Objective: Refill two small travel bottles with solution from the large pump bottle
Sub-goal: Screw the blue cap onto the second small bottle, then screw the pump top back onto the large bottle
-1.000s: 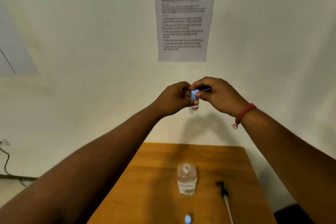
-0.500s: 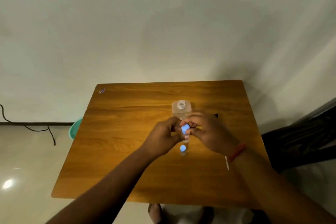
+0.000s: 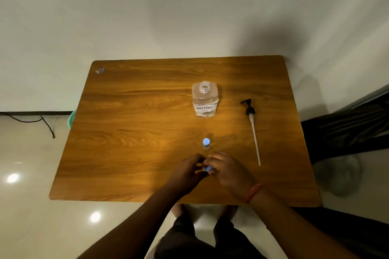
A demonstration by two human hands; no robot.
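- Both hands met on one small travel bottle [image 3: 208, 168] near the table's front edge: left hand [image 3: 188, 170] curled round its body, right hand [image 3: 227, 169] with fingers pinched at its blue cap [image 3: 208, 168]. Bottle body mostly hidden by fingers; whether it rested on the table [image 3: 126, 132] or was held just above could not be told.
- Landmark: large pump bottle [image 3: 204, 100], upright, neck open, pale label facing the camera, little liquid visible.
- Second travel bottle [image 3: 206, 143], blue-capped, stood upright between the large pump bottle and the hands, apart from both.
- Pump head with dip tube [image 3: 251, 126] lay flat to the right of the large pump bottle, not touching it.
- Judgement: step in hand was work on the cap of the held bottle; tightening or loosening not determinable. Fill level of either small bottle not readable.
- Next move, if closing: set bottle down beside its twin, then refit pump. If opening: cap off, pour carefully into the narrow neck.
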